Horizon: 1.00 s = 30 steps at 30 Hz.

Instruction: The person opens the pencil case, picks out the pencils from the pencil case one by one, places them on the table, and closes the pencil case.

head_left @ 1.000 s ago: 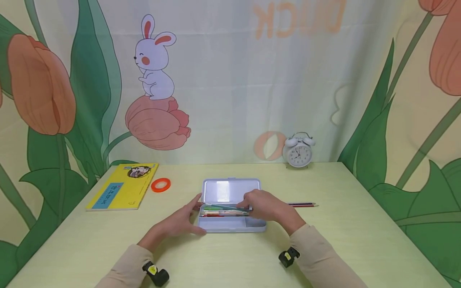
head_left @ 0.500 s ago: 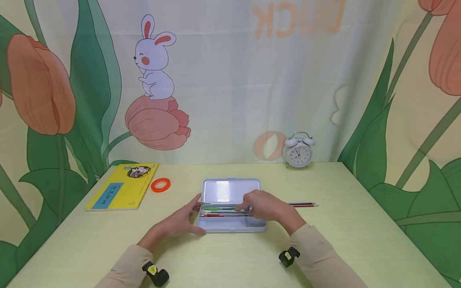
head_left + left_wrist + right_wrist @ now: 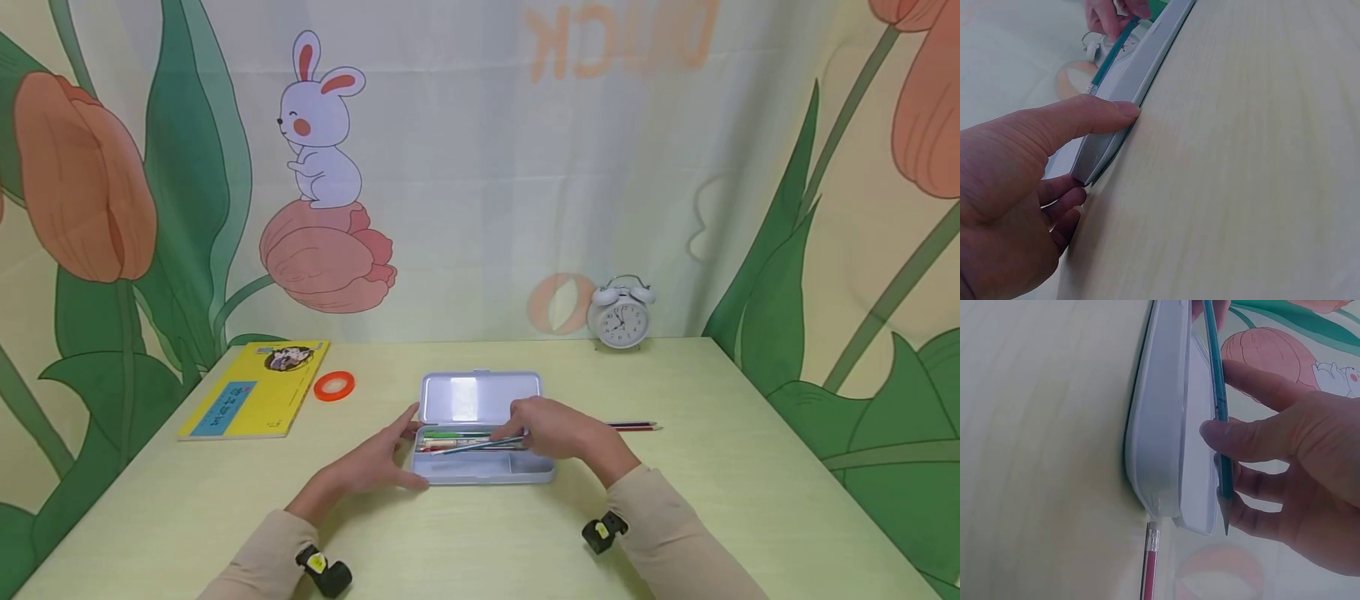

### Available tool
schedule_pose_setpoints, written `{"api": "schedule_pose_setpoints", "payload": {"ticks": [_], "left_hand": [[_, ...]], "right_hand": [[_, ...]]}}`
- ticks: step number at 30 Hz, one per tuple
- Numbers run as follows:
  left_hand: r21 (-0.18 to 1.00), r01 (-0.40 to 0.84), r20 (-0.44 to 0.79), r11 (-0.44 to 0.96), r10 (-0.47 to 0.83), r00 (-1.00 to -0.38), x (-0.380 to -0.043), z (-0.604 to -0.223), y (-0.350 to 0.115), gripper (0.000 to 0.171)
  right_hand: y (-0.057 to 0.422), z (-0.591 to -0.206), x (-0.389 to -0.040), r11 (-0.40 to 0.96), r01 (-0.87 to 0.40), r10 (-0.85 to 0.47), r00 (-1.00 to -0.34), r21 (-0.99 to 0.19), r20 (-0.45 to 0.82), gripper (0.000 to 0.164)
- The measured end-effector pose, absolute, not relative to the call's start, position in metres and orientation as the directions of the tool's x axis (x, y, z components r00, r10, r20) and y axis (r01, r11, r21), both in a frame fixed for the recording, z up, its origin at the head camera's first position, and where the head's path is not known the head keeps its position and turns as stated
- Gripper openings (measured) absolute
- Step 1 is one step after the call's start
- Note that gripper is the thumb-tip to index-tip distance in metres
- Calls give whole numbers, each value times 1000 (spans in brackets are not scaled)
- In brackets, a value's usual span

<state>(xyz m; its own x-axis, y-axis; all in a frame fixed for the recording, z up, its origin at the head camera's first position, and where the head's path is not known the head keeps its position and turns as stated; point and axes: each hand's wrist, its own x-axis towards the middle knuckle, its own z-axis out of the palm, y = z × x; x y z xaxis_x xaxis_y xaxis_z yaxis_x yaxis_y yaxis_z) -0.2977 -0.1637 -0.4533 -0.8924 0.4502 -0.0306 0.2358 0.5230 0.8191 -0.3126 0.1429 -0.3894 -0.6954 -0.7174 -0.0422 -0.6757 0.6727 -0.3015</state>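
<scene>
An opened pale lavender pencil case (image 3: 465,479) stands in the middle of the table, its lid (image 3: 510,400) tipped back. My left hand (image 3: 371,462) grips its left end, thumb on the front side and fingers around the far corner. Over the case, my right hand (image 3: 551,429) pinches a teal pencil (image 3: 1216,375) between thumb and fingers. Its sharpened point faces right in the head view, and its eraser end slants toward the front left. Beneath it, several pens and pencils, among them a green one (image 3: 450,434), lie in the long back compartment.
Right of the case lie a dark and a red pencil (image 3: 636,427). A white alarm clock (image 3: 624,323) stands at the back edge. On the left are an orange tape roll (image 3: 334,386) and a yellow book (image 3: 262,408). A printed curtain (image 3: 465,167) hangs behind the table.
The teal pencil's left end has swung from the back of the compartment toward the front. My right hand has shifted very slightly; my left hand stays on the case.
</scene>
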Motion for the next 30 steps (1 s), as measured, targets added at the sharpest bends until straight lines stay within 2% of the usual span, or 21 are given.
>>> {"api": "schedule_pose_setpoints", "payload": {"ticks": [6, 17, 21, 30], "left_hand": [[816, 234, -30, 529, 443, -896, -298, -454, -164, 118], [808, 217, -47, 548, 427, -903, -298, -453, -164, 118], [811, 220, -43, 542, 430, -902, -298, -453, -164, 118], [811, 213, -45, 545, 420, -906, -298, -455, -165, 119]], "right_hand": [[147, -386, -314, 653, -687, -734, -678, -318, -42, 48], [162, -377, -311, 696, -626, -691, -716, -352, -94, 45], [170, -372, -308, 681, -636, -703, -706, -363, -84, 45], [213, -376, -305, 607, -642, -749, -659, -469, -67, 45]]}}
